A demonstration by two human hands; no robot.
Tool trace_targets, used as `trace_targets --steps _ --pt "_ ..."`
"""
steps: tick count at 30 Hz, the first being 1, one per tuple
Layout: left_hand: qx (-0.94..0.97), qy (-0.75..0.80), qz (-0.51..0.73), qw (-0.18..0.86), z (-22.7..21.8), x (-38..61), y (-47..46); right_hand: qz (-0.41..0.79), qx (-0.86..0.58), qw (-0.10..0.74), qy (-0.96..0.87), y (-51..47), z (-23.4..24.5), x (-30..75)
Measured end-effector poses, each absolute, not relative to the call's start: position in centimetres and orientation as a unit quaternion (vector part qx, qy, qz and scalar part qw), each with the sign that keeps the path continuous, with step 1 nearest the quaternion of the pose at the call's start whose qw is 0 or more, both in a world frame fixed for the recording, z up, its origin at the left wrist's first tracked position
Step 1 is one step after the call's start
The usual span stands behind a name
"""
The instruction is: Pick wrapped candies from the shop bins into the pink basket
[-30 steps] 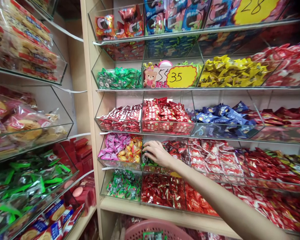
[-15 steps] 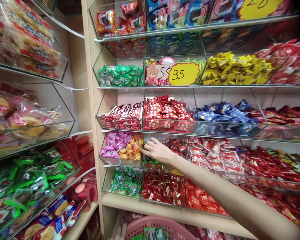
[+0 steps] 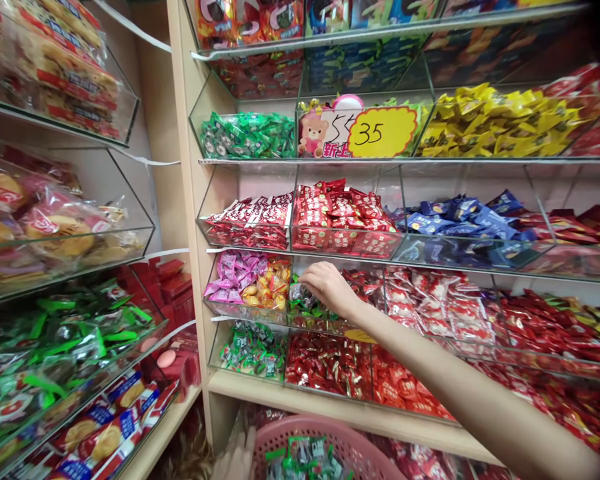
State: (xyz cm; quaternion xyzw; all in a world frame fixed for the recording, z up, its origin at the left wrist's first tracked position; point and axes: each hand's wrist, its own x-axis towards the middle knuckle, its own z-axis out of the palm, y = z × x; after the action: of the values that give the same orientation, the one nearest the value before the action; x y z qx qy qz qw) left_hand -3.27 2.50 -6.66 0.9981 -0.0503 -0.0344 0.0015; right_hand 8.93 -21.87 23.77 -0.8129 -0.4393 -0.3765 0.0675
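My right hand (image 3: 327, 287) reaches into a clear bin on a lower shelf, fingers bent down and close together. Beneath its fingertips lie dark candies in green-edged wrappers (image 3: 305, 301); whether one is pinched there is hidden by the hand. Low in the view, my left hand (image 3: 236, 460) shows blurred, its fingers stretched upward along the left side of a pink plastic basket (image 3: 375, 453). Inside the basket lie green-wrapped candies (image 3: 305, 460). Pink-wrapped candies (image 3: 237, 273) and yellow ones (image 3: 267, 287) fill the bin just left of my right hand.
Clear bin shelves hold red packets (image 3: 340, 213), blue packets (image 3: 460, 217) and yellow packets (image 3: 500, 123). A yellow price tag (image 3: 383, 132) reads 35. Packaged cakes (image 3: 65, 227) stand in bins at left, beyond a wooden post (image 3: 193, 200). A wooden ledge (image 3: 300, 398) runs above the basket.
My right hand has drawn back slightly from the bin's left divider, its fingers now bent more downward. The view has tipped down, bringing more of the basket and my left hand into sight.
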Motion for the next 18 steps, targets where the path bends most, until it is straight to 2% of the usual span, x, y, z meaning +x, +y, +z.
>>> trace_targets --steps 5,9,14,16,18 --pt "0.998 -0.043 -0.043 -0.014 -5.2 -3.9 1.8 -0.367 -0.799 0.179 -0.441 -21.9 22.6 6.0" --pt "0.999 -0.047 -0.022 -0.011 -4.7 -4.3 1.5 -0.286 -0.812 0.213 -0.462 -21.5 19.5 1.1" --pt "0.999 -0.050 -0.014 0.013 -4.4 -4.5 1.3 -0.083 -0.866 0.195 -0.452 -21.3 11.2 -3.3" --pt "0.999 -0.049 -0.012 0.019 -4.4 -4.5 1.4 -0.011 -0.879 0.252 -0.404 -21.5 7.1 -3.6" --pt "0.999 -0.047 -0.011 0.017 -4.3 -4.5 1.3 0.071 -0.884 0.347 -0.304 -21.6 3.5 -3.4"
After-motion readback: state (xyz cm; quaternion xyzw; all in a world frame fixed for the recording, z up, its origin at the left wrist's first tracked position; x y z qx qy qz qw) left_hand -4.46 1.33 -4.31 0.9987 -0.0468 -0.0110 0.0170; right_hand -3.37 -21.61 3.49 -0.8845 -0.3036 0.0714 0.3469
